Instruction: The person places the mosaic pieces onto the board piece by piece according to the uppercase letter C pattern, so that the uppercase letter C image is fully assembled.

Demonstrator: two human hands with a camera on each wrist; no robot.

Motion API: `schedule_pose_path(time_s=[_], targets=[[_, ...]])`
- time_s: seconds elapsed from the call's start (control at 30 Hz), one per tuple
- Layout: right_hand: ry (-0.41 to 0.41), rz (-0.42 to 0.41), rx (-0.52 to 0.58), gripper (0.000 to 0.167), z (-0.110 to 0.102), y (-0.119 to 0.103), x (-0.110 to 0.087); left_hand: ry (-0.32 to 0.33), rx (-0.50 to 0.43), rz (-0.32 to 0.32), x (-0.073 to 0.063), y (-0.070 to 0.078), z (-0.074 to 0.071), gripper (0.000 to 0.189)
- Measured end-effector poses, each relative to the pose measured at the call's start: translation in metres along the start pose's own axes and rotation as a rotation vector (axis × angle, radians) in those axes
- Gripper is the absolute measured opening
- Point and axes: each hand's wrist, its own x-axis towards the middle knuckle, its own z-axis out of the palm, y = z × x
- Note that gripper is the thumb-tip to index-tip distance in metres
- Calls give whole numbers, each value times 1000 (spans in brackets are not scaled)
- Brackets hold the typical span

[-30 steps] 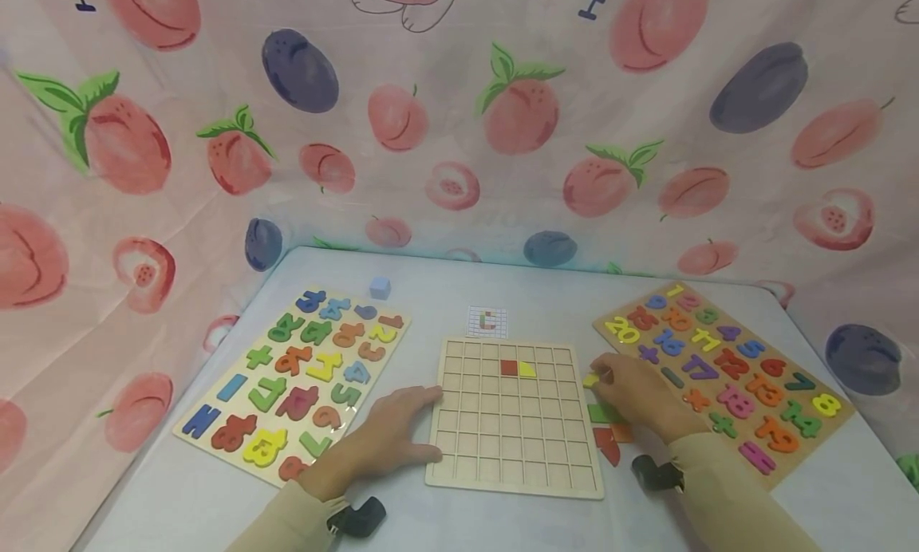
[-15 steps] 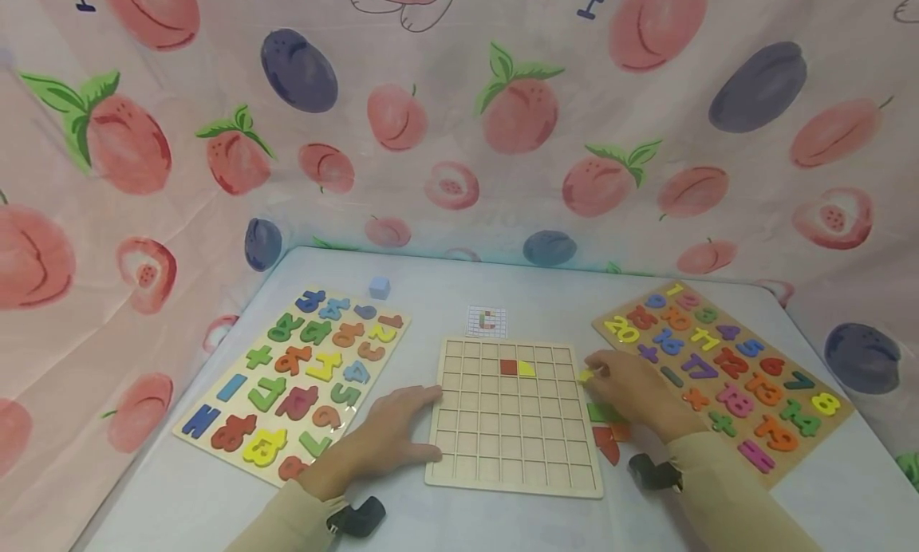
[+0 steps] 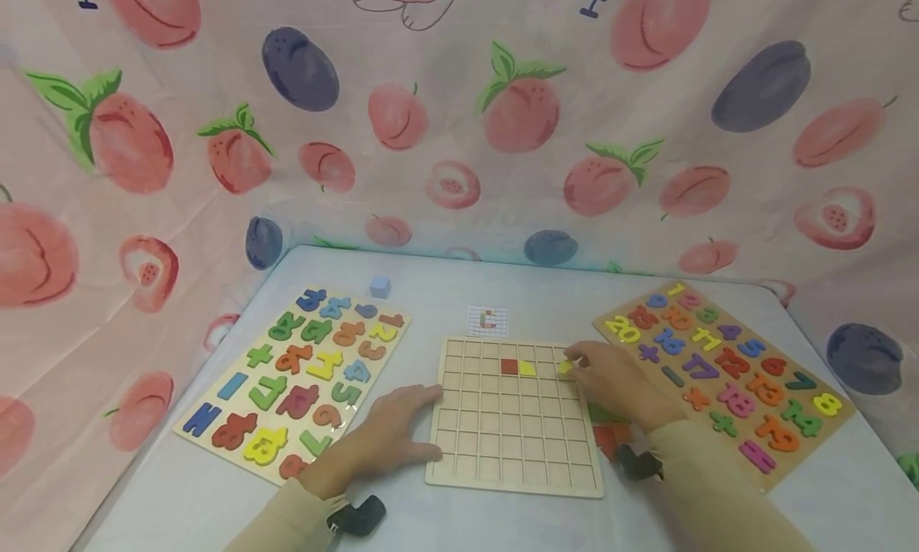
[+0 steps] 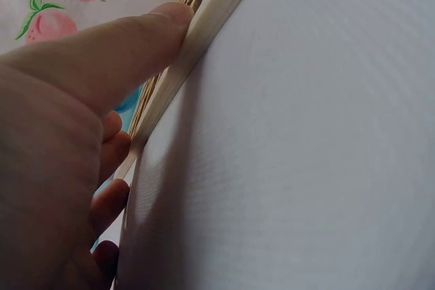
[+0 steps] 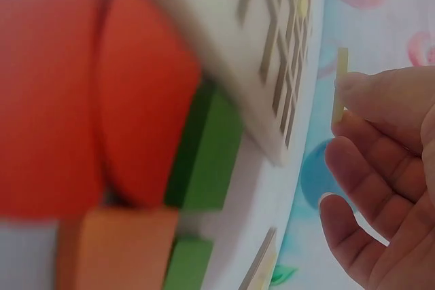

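Fruit-print cloth (image 3: 459,129) walling a table (image 3: 549,301) shows a curtained booth.

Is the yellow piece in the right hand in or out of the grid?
Out: the right hand pinches the yellow piece clear of the grid board.

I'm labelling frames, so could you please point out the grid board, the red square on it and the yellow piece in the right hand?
Grid board (image 3: 510,422): head view, bare cell near middle.
Red square (image 3: 509,367): head view, middle of top face.
Yellow piece (image 5: 342,63): right wrist view, upper part of edge.
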Motion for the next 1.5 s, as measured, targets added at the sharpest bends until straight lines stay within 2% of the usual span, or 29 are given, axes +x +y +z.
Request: schedule_pose_path(time_s=[0.6, 0.8, 1.03, 1.5], targets=[[14, -177, 15, 28, 13, -36, 31, 1, 5, -3, 1, -1, 2, 78], [-11, -161, -4, 29, 18, -45, 40, 6, 6, 4, 1, -2, 2, 77], [-33, -112, 33, 31, 26, -54, 44, 6, 3, 16, 1, -2, 2, 78], [-52, -114, -7, 29, 35, -64, 49, 1, 6, -2, 2, -2, 2, 79]])
